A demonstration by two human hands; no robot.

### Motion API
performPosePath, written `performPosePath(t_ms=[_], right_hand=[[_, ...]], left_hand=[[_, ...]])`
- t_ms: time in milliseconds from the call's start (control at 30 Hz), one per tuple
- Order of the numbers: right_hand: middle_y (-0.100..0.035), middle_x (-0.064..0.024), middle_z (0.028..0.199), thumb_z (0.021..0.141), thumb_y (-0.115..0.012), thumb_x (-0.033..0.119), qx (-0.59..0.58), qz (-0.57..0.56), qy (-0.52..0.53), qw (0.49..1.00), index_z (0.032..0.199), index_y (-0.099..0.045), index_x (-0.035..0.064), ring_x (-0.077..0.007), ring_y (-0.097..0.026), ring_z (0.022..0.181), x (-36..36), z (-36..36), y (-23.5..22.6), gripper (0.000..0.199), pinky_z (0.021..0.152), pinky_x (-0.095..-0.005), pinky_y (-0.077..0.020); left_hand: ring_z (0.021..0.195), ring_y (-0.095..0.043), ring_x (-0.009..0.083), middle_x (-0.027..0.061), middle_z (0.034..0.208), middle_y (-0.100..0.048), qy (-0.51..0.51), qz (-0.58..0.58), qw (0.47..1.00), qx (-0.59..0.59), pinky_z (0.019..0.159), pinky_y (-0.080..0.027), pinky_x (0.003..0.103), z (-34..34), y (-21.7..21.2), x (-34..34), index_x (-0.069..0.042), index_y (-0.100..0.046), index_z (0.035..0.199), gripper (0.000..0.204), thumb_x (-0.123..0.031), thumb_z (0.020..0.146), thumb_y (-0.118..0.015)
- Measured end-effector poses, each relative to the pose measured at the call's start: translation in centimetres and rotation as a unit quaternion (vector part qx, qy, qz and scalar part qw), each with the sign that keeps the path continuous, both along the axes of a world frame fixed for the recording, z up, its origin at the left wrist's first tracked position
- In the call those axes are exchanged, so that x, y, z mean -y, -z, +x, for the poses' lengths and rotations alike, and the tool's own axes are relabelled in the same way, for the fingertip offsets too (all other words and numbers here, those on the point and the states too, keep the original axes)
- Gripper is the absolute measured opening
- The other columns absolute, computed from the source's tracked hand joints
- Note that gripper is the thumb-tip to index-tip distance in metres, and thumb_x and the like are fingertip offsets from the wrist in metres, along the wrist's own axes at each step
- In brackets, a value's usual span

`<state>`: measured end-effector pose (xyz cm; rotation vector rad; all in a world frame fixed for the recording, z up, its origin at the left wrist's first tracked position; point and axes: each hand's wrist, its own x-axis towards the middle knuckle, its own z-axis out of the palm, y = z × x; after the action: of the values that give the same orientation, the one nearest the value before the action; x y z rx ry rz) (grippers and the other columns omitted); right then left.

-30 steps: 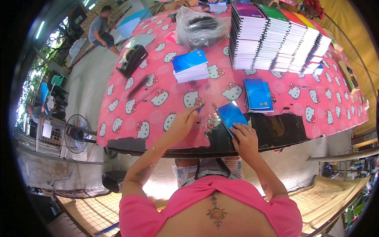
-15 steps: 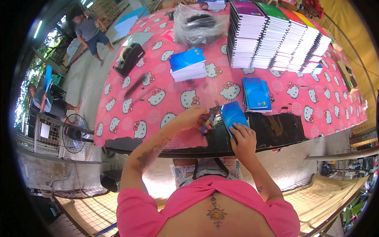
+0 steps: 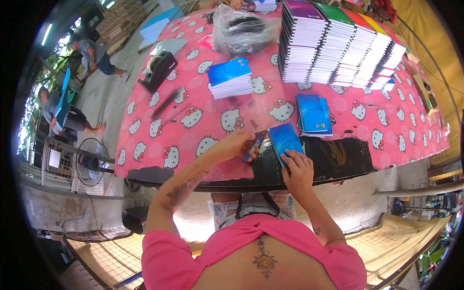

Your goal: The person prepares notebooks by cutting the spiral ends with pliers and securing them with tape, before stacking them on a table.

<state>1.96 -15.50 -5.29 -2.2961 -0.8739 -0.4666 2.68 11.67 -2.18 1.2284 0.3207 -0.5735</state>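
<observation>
My left hand [image 3: 240, 143] is closed around blue-handled pliers [image 3: 258, 141], their dark jaws at the top corner of a blue spiral notebook [image 3: 286, 137]. My right hand [image 3: 298, 166] grips the lower part of that notebook, fingers over the cover and thumb by the coil edge. The notebook lies tilted on a black patch at the table's near edge. A short piece of dark coil [image 3: 254, 123] rests just beyond the pliers. To the right are a couple of blue spiral notebooks [image 3: 313, 115], overlapping. A small stack of blue-covered pads [image 3: 229, 72] stands farther back.
Tall stacks of coloured spiral notebooks [image 3: 303, 43] fill the back right of the pink table [image 3: 188, 140]. A plastic bag [image 3: 244, 31] with dark contents and a tape dispenser [image 3: 158, 72] stand at the back and left. Loose coils [image 3: 166, 106] lie left. A fan [image 3: 92, 162] and two people are beyond.
A short coil piece now lies away from the notebook's corner, left of where a coil end showed. My left hand and pliers have shifted slightly. In the background, one person has bent forward.
</observation>
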Motion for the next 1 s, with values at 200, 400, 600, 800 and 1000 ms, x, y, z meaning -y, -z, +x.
performPosePath(t_ms=[200, 400, 600, 800, 1000], right_hand=[[-0.069, -0.0058, 0.119, 0.073, -0.07, 0.004, -0.007, -0.002, 0.003, 1.0, 0.109, -0.071, 0.0086, -0.0268, -0.062, 0.114, 0.1, 0.2, 0.1, 0.036, 0.098, -0.0422, -0.0437], [-0.069, -0.0108, 0.117, 0.078, -0.067, -0.003, -0.061, 0.101, 0.011, 0.993, 0.109, -0.069, 0.005, -0.03, -0.065, 0.108, 0.8, 0.9, -1.5, 0.032, 0.093, -0.0406, -0.0496], [-0.071, -0.0123, 0.112, 0.08, -0.056, -0.015, -0.131, 0.341, -0.059, 0.929, 0.1, -0.065, 0.0005, -0.0215, -0.066, 0.103, 2.5, 6.3, -4.9, 0.027, 0.092, -0.0319, -0.0497], [-0.057, -0.0171, 0.139, 0.092, -0.057, 0.005, -0.25, 0.363, -0.069, 0.895, 0.122, -0.063, 0.0032, -0.0263, -0.055, 0.126, 7.7, 18.5, -3.5, 0.031, 0.107, -0.0365, -0.0406], [-0.049, -0.027, 0.145, 0.088, -0.072, 0.026, -0.131, 0.021, -0.011, 0.991, 0.142, -0.053, 0.0038, -0.0403, -0.047, 0.136, 5.0, 18.6, -0.9, 0.061, 0.114, -0.0444, -0.0351]], left_hand=[[0.1, -0.066, 0.0297, 0.0194, 0.115, -0.065, 0.157, 0.693, 0.614, 0.344, 0.078, -0.052, 0.042, -0.8, -2.2, 2.1, -0.008, -0.064, 0.123, 0.033, -0.03, 0.099, -0.056], [0.112, -0.058, 0.0347, 0.0163, 0.122, -0.061, 0.18, 0.566, 0.726, 0.347, 0.093, -0.048, 0.045, -2.2, -2.3, -1.8, -0.017, -0.062, 0.132, 0.037, -0.033, 0.1, -0.054], [0.114, -0.056, 0.0361, 0.0155, 0.126, -0.058, 0.096, 0.69, 0.608, 0.381, 0.095, -0.046, 0.048, -1.7, -0.3, -0.5, -0.012, -0.06, 0.131, 0.038, -0.031, 0.099, -0.055], [0.112, -0.057, 0.0357, 0.0163, 0.122, -0.058, 0.015, 0.739, 0.567, 0.365, 0.087, -0.049, 0.046, 2.6, -1.8, 0.2, -0.007, -0.064, 0.124, 0.035, -0.018, 0.091, -0.063], [0.094, -0.061, 0.0301, 0.016, 0.103, -0.063, -0.13, 0.757, 0.403, 0.497, 0.081, -0.051, 0.042, 7.6, -4.2, -6.5, 0.001, -0.065, 0.114, 0.032, -0.007, 0.083, -0.059]])
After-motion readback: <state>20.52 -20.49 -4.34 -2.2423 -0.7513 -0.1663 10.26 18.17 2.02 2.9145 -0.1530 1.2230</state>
